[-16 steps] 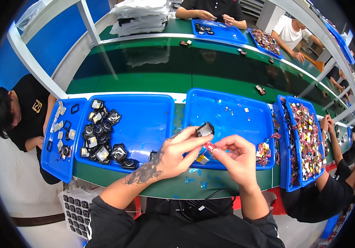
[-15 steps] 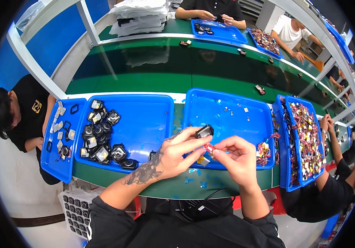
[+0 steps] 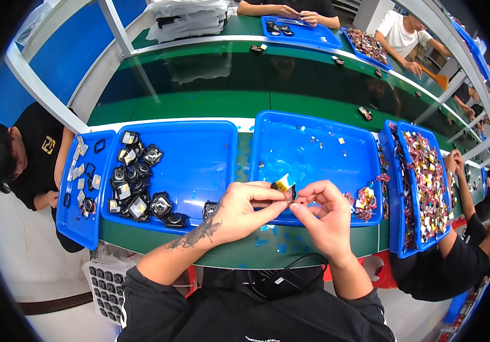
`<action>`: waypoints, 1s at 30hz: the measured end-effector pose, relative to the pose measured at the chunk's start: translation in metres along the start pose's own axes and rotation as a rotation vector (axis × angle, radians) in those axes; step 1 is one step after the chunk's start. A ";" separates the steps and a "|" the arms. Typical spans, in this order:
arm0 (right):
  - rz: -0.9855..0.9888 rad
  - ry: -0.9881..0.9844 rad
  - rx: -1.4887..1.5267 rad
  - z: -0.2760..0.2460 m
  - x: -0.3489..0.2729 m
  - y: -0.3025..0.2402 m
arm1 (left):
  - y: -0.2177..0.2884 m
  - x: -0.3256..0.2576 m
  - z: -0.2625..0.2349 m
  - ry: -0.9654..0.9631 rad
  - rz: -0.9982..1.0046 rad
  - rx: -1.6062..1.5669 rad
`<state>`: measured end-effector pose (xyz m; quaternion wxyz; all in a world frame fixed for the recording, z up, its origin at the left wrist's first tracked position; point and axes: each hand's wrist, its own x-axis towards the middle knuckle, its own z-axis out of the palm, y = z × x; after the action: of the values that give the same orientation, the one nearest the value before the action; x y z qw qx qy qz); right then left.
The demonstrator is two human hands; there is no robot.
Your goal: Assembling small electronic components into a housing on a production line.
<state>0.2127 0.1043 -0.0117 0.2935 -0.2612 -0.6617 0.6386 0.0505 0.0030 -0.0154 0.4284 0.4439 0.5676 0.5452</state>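
Note:
My left hand [image 3: 248, 206] is closed, thumb and fingers pinching a small black housing [image 3: 292, 192] above the near edge of the right blue tray [image 3: 313, 159]. A yellow-and-white piece [image 3: 283, 182] shows on the housing's upper side. Against it, my right hand [image 3: 326, 216] is closed in a pinch at the same spot, thumb and forefinger meeting the left fingertips. What lies between the right fingertips is too small to make out. Beyond the right hand, a heap of small red-and-yellow parts [image 3: 366, 204] sits in the tray's near right corner.
Several black housings [image 3: 137, 171] fill the left side of another blue tray [image 3: 205, 154]. Stacked trays [image 3: 394, 228] of small wired parts stand at the right. A green conveyor [image 3: 199, 97] carries scattered pieces. Other people sit at the left, right and far side. Blue scraps [image 3: 281, 247] litter the near table edge.
The yellow-and-white piece, formerly below my left fingers, is now up on the housing. The red piece in my right fingertips no longer shows. My hands have drawn together; the view shifted slightly.

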 end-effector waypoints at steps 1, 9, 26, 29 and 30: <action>0.002 0.002 0.002 0.003 -0.001 0.002 | -0.002 0.000 0.002 -0.002 -0.002 0.001; -0.265 0.144 -0.279 0.011 0.006 0.010 | -0.014 0.000 0.014 0.078 0.031 -0.354; -0.087 0.068 -0.278 0.007 0.009 -0.002 | -0.012 0.001 0.014 0.039 -0.035 -0.342; -0.076 0.041 -0.252 0.013 0.013 0.002 | -0.016 0.000 0.012 0.085 -0.004 -0.352; -0.107 0.043 -0.266 0.015 0.015 0.004 | -0.018 0.001 0.013 0.098 -0.001 -0.405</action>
<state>0.1914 0.1046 -0.0153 0.3041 -0.2755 -0.7470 0.5230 0.0624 0.0068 -0.0343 0.4809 0.3214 0.4666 0.6691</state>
